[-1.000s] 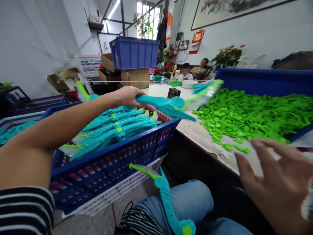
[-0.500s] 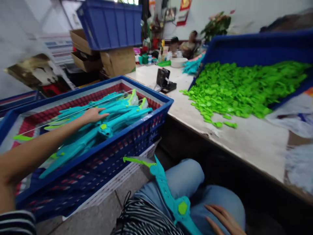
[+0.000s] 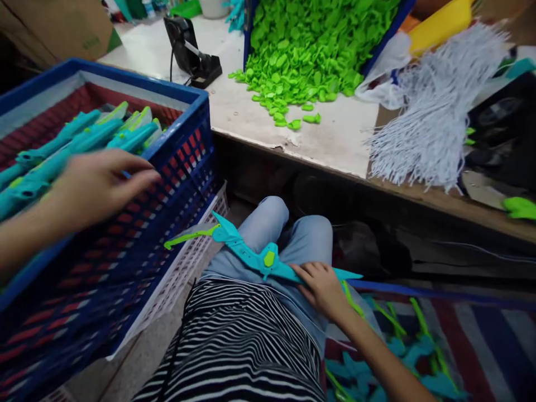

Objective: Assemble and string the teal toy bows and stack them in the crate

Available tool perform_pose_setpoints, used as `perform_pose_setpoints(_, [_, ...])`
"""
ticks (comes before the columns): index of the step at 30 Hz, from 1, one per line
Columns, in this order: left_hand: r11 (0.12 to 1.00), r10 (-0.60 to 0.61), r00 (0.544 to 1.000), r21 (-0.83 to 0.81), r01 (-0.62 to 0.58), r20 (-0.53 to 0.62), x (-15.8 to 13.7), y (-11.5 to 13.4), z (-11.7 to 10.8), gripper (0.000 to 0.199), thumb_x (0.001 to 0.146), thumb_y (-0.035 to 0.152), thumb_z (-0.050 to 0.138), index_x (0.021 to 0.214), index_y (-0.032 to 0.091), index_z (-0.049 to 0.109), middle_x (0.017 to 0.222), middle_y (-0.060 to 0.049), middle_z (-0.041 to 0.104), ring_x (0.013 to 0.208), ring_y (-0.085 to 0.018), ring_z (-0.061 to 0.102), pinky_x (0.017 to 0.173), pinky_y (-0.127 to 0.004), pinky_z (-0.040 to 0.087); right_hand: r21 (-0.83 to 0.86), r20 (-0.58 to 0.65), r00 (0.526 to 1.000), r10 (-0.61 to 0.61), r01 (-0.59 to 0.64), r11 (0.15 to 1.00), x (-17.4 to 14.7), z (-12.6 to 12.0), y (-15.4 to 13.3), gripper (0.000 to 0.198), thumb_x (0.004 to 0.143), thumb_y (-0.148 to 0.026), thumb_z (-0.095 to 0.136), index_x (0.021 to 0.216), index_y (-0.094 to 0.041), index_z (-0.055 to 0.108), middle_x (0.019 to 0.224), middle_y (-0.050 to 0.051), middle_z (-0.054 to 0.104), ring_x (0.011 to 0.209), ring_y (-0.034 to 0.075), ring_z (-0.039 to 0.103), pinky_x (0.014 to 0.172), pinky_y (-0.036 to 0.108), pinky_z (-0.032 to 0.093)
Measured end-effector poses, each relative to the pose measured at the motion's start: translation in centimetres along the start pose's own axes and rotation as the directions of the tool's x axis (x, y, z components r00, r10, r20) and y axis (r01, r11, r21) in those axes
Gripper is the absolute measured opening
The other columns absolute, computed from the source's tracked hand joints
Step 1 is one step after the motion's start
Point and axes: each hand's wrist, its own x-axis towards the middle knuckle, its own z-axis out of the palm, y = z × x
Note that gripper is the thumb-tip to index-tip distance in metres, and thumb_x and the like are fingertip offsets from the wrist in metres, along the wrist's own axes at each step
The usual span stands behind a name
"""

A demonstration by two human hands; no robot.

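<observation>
A turquoise toy bow (image 3: 251, 257) with lime-green parts lies across my lap, its thin string running along the near side. My right hand (image 3: 320, 287) has its fingers over the bow's right limb and grips it. My left hand (image 3: 104, 184), blurred by motion, hovers at the near rim of the blue crate (image 3: 184, 100), thumb and fingers stretched out with nothing visible between them. Beyond it in the crate lies a stack of similar toy bows (image 3: 79, 137), partly hidden by the hand.
Lime-green plastic pieces (image 3: 301, 67) spill from a blue bin onto the table (image 3: 335, 139). A bundle of white strings (image 3: 431, 117) hangs at the table edge. More turquoise and green parts (image 3: 402, 346) lie low on my right. A black stand (image 3: 190, 53) is behind the crate.
My left hand has left the stacked bows and come back towards the crate's near rim. My right hand, earlier resting on my leg, now grips the bow. The view has turned right and down.
</observation>
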Motion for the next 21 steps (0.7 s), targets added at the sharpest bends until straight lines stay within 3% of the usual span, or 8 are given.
perform_pose_setpoints(2, [0.963, 0.102, 0.960, -0.267, -0.030, 0.261, -2.2, 3.9, 4.0, 0.057, 0.076, 0.067, 0.046, 0.085, 0.016, 0.069, 0.081, -0.001, 0.069, 0.075, -0.018, 0.063, 0.074, -0.030, 0.049, -0.013, -0.013, 1.000, 0.026, -0.027, 1.000, 0.2, 0.0, 1.2, 0.041, 0.083, -0.021, 0.054, 0.124, -0.020, 0.057, 0.096, 0.009, 0.063, 0.093, 0.025, 0.050, 0.083, 0.037, 0.035])
perform_pose_setpoints(4, [0.923, 0.107, 0.881, -0.376, 0.085, 0.461, -5.1, 5.4, 8.8, 0.044, 0.076, 0.055, 0.051, 0.088, 0.018, 0.070, 0.087, -0.005, 0.072, 0.080, -0.022, 0.065, 0.072, -0.032, 0.051, -0.023, -0.018, 0.998, 0.053, -0.054, 0.998, 0.3, 0.2, 2.0, 0.041, 0.083, -0.022, 0.055, 0.124, -0.020, 0.058, 0.097, 0.009, 0.063, 0.094, 0.025, 0.050, 0.083, 0.037, 0.034])
perform_pose_setpoints(7, [0.897, 0.056, 0.854, -0.402, 0.185, 0.516, -9.4, 5.0, 14.9, 0.039, 0.073, 0.044, 0.055, 0.098, 0.017, 0.068, 0.104, -0.010, 0.069, 0.096, -0.027, 0.064, 0.083, -0.036, 0.051, -0.033, -0.020, 0.995, 0.095, -0.096, 0.995, 0.0, 0.5, 2.7, 0.041, 0.085, -0.025, 0.053, 0.125, -0.019, 0.057, 0.097, 0.009, 0.064, 0.093, 0.025, 0.049, 0.082, 0.037, 0.034])
perform_pose_setpoints(9, [0.880, 0.014, 0.828, -0.400, 0.256, 0.561, -11.6, 4.2, 17.5, 0.036, 0.074, 0.040, 0.054, 0.099, 0.017, 0.066, 0.104, -0.011, 0.069, 0.096, -0.026, 0.064, 0.083, -0.036, 0.050, -0.035, -0.023, 0.993, 0.112, -0.112, 0.993, -0.2, 0.7, 2.9, 0.040, 0.086, -0.028, 0.052, 0.125, -0.019, 0.057, 0.097, 0.010, 0.064, 0.092, 0.025, 0.049, 0.081, 0.037, 0.034])
perform_pose_setpoints(12, [0.873, -0.059, 0.784, -0.348, 0.340, 0.617, -13.7, 3.3, 19.2, 0.031, 0.076, 0.040, 0.054, 0.093, 0.017, 0.065, 0.086, -0.009, 0.070, 0.079, -0.024, 0.065, 0.072, -0.033, 0.049, -0.034, -0.031, 0.993, 0.118, -0.119, 0.992, -0.5, 0.9, 3.2, 0.038, 0.087, -0.031, 0.050, 0.122, -0.020, 0.058, 0.096, 0.010, 0.063, 0.091, 0.026, 0.050, 0.080, 0.038, 0.035])
perform_pose_setpoints(17, [0.848, -0.080, 0.781, -0.370, 0.380, 0.619, -14.7, 3.0, 19.2, 0.019, 0.074, 0.035, 0.056, 0.066, 0.020, 0.064, 0.069, -0.006, 0.065, 0.071, -0.022, 0.059, 0.072, -0.033, 0.043, 0.012, -0.036, 0.992, 0.117, -0.117, 0.993, -0.9, 1.0, 3.3, 0.038, 0.089, -0.037, 0.047, 0.121, -0.021, 0.058, 0.099, 0.011, 0.062, 0.092, 0.027, 0.051, 0.081, 0.039, 0.038])
perform_pose_setpoints(19, [0.703, -0.110, 0.776, -0.503, 0.503, 0.621, -14.2, 3.3, 18.6, 0.020, 0.071, 0.036, 0.060, 0.059, 0.020, 0.062, 0.074, -0.007, 0.065, 0.077, -0.023, 0.059, 0.076, -0.034, 0.043, 0.049, -0.019, 0.993, 0.115, -0.114, 0.992, -1.2, 0.9, 3.4, 0.039, 0.090, -0.041, 0.046, 0.121, -0.021, 0.058, 0.101, 0.011, 0.062, 0.092, 0.026, 0.053, 0.082, 0.040, 0.040])
perform_pose_setpoints(21, [0.353, -0.148, 0.737, -0.661, 0.662, 0.659, -13.3, 4.1, 17.8, 0.023, 0.067, 0.037, 0.064, 0.054, 0.019, 0.057, 0.089, -0.009, 0.068, 0.089, -0.025, 0.059, 0.082, -0.035, 0.044, 0.084, -0.003, 0.993, 0.117, -0.116, 0.990, -1.3, 0.6, 3.4, 0.041, 0.090, -0.046, 0.045, 0.121, -0.022, 0.058, 0.102, 0.011, 0.062, 0.092, 0.026, 0.054, 0.082, 0.040, 0.043])
